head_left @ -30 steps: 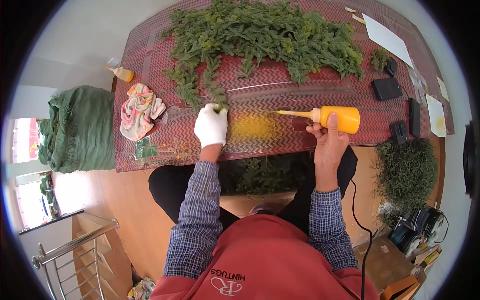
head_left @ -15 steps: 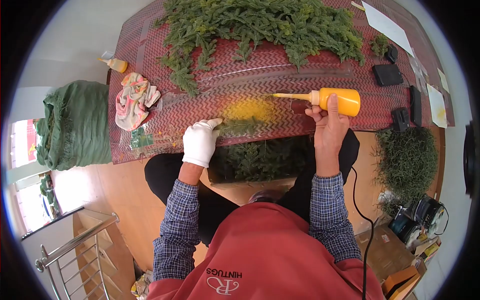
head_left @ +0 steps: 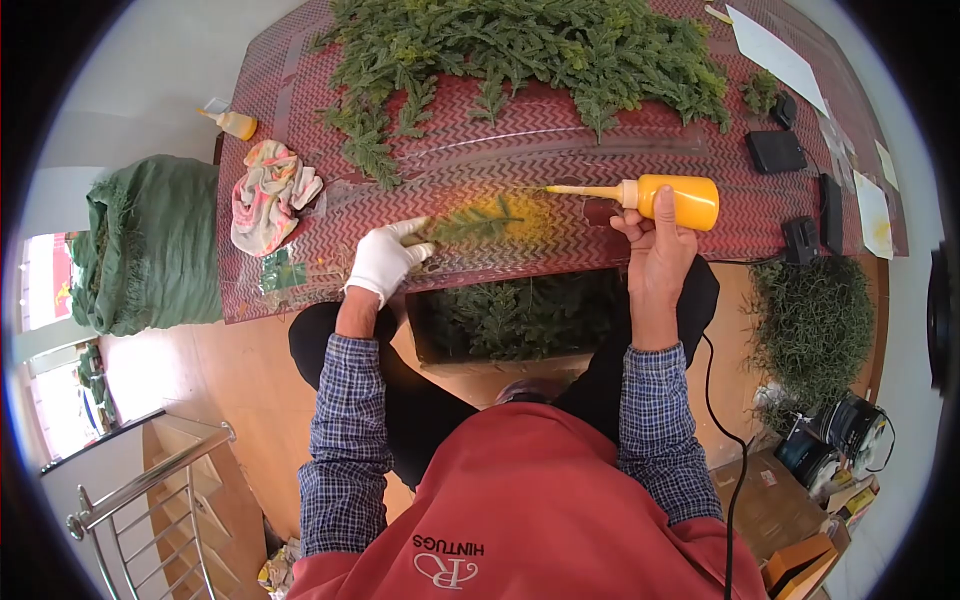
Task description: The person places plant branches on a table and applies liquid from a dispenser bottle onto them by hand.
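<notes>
My left hand (head_left: 388, 262), in a white glove, is low over the front of the table with its thumb and forefinger apart. Just beyond those fingertips is a small green artificial fir sprig (head_left: 478, 222); its stem end lies at the gap between them. Beneath the sprig the table cover carries a patch of yellow specks (head_left: 540, 222). My bare right hand (head_left: 662, 245) is wrapped around a yellow squeeze bottle (head_left: 690, 203), thumb on its side. The bottle is level, its long nozzle pointing left toward the sprig's tip.
A heap of green branches (head_left: 520, 45) covers the table's far side. A stained cloth (head_left: 270, 200) and a smaller bottle (head_left: 236, 124) lie at left. Black boxes (head_left: 775, 152) and cables sit at right. Below the front edge, an open box (head_left: 515, 315) holds more greenery.
The sprig has moved away from the front edge, onto the yellow patch, and turned. My left hand has shifted left and its fingers have parted. My right hand and the bottle are almost still.
</notes>
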### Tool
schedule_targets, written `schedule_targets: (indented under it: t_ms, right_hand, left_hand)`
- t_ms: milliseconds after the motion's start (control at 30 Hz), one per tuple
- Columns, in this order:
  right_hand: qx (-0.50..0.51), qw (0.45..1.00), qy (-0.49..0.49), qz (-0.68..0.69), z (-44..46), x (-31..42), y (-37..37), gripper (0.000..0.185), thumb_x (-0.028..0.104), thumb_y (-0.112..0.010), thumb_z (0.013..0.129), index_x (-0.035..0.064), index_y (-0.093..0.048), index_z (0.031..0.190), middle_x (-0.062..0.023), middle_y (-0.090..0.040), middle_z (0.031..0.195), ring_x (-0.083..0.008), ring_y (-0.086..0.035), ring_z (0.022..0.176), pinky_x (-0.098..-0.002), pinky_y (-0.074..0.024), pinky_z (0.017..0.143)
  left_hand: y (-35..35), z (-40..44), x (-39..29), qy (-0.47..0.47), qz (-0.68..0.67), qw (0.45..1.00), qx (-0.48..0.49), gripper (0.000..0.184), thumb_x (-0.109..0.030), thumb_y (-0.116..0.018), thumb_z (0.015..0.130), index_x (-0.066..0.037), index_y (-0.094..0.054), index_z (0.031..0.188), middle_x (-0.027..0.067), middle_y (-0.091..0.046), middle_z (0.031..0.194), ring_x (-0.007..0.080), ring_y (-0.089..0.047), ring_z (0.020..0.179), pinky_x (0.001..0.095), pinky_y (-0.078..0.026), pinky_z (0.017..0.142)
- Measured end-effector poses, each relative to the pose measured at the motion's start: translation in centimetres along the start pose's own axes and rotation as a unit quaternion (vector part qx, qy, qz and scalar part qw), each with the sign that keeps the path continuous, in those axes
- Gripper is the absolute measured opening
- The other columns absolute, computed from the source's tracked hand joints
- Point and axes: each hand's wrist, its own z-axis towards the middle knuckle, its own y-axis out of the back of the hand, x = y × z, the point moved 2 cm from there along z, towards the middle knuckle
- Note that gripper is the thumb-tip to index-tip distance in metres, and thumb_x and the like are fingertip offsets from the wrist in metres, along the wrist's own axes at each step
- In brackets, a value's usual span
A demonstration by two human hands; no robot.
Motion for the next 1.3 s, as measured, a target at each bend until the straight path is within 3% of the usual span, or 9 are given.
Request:
schedule_targets:
  t_ms: [67, 200, 267, 333, 433, 533, 767, 900, 1300]
  right_hand:
    - [-0.001, 1.0, 0.0, -0.005, 0.0, 0.1, 0.0, 0.025, 0.022, -0.059, 0.095, -0.0024, -0.059, 0.101, -0.0099, -0.064, 0.085, -0.0124, -0.063, 0.067, -0.03, -0.0619, 0.062]
    - [0.005, 1.0, -0.001, -0.008, 0.0, -0.1, 0.2, 0.025, 0.022, -0.059, 0.095, -0.0026, -0.059, 0.102, -0.0114, -0.065, 0.087, -0.0125, -0.063, 0.067, -0.03, -0.0618, 0.062]
    - [0.007, 1.0, -0.002, -0.008, 0.0, -0.1, -0.1, 0.025, 0.021, -0.059, 0.095, -0.0025, -0.059, 0.102, -0.0119, -0.065, 0.088, -0.0126, -0.063, 0.067, -0.0301, -0.0618, 0.062]
    - [0.011, 1.0, -0.003, -0.008, -0.1, -0.1, -0.3, 0.024, 0.021, -0.059, 0.096, -0.0025, -0.059, 0.101, -0.0124, -0.066, 0.089, -0.0126, -0.063, 0.067, -0.0302, -0.0618, 0.062]
    - [0.011, 1.0, -0.004, -0.007, -0.2, -0.1, -0.4, 0.024, 0.021, -0.058, 0.096, -0.0025, -0.059, 0.101, -0.0127, -0.066, 0.089, -0.0128, -0.063, 0.067, -0.0303, -0.0618, 0.062]
    - [0.01, 1.0, -0.004, -0.01, -0.2, -0.1, -0.3, 0.024, 0.021, -0.058, 0.096, -0.0028, -0.059, 0.101, -0.0127, -0.066, 0.089, -0.0127, -0.063, 0.068, -0.0304, -0.0617, 0.062]
    - [0.037, 0.999, 0.0, 0.019, -0.5, -0.3, -0.7, 0.023, 0.018, -0.058, 0.096, -0.0042, -0.06, 0.102, -0.0125, -0.066, 0.09, -0.015, -0.063, 0.069, -0.0323, -0.0612, 0.063]
    - [0.063, 0.995, 0.051, -0.061, -0.8, 0.1, -1.1, 0.02, 0.012, -0.057, 0.096, -0.0061, -0.059, 0.103, -0.0132, -0.066, 0.091, -0.0166, -0.063, 0.068, -0.0338, -0.0606, 0.062]
    - [0.08, 0.983, -0.008, -0.163, -3.2, -5.7, -5.6, 0.016, 0.007, -0.065, 0.09, -0.0055, -0.061, 0.1, -0.0107, -0.066, 0.089, -0.0135, -0.063, 0.066, -0.0296, -0.0583, 0.06]
  left_hand:
    - [0.8, 0.0, 0.0, -0.035, 0.004, 0.999, -0.024, 0.045, -0.01, -0.071, 0.08, -0.005, -0.061, 0.125, 0.0074, -0.071, 0.088, 0.0084, -0.061, 0.07, 0.0246, -0.05, 0.068]
    - [0.4, -2.3, -2.0, -0.04, 0.181, 0.956, -0.229, 0.042, -0.009, -0.065, 0.083, -0.009, -0.062, 0.124, 0.0132, -0.071, 0.093, 0.0246, -0.068, 0.079, 0.032, -0.052, 0.074]
    - [-2.2, -2.8, -2.9, -0.23, 0.169, 0.922, -0.262, 0.046, -0.017, -0.066, 0.084, -0.01, -0.057, 0.129, 0.0196, -0.063, 0.116, 0.0333, -0.062, 0.102, 0.0399, -0.05, 0.086]
    - [-4.6, -3.1, -5.1, -0.29, 0.243, 0.887, -0.264, 0.062, -0.023, -0.071, 0.081, -0.01, -0.048, 0.137, 0.0261, -0.051, 0.131, 0.04, -0.054, 0.114, 0.0406, -0.046, 0.095]
    - [-7.1, -1.9, -5.5, -0.274, 0.292, 0.888, -0.226, 0.075, -0.034, -0.074, 0.075, -0.011, -0.042, 0.139, 0.0302, -0.04, 0.136, 0.0442, -0.044, 0.12, 0.0458, -0.041, 0.097]
    - [-8.3, -2.3, -4.8, -0.263, 0.368, 0.871, -0.191, 0.078, -0.041, -0.073, 0.074, -0.012, -0.043, 0.14, 0.032, -0.039, 0.136, 0.0463, -0.039, 0.124, 0.0514, -0.036, 0.099]
    - [-9.7, -3.9, -2.9, -0.208, 0.351, 0.895, -0.182, 0.078, -0.051, -0.07, 0.075, -0.022, -0.043, 0.142, 0.0455, -0.024, 0.139, 0.0546, -0.031, 0.128, 0.0545, -0.027, 0.106]
    - [-9.5, -3.7, -2.5, -0.2, 0.366, 0.893, -0.167, 0.075, -0.054, -0.066, 0.077, -0.027, -0.041, 0.143, 0.0437, -0.024, 0.14, 0.0547, -0.028, 0.13, 0.0564, -0.024, 0.107]
    - [-9.1, -3.7, -2.8, -0.18, 0.357, 0.904, -0.155, 0.07, -0.055, -0.064, 0.079, -0.029, -0.045, 0.141, 0.0385, -0.029, 0.141, 0.0531, -0.025, 0.133, 0.0596, -0.02, 0.107]
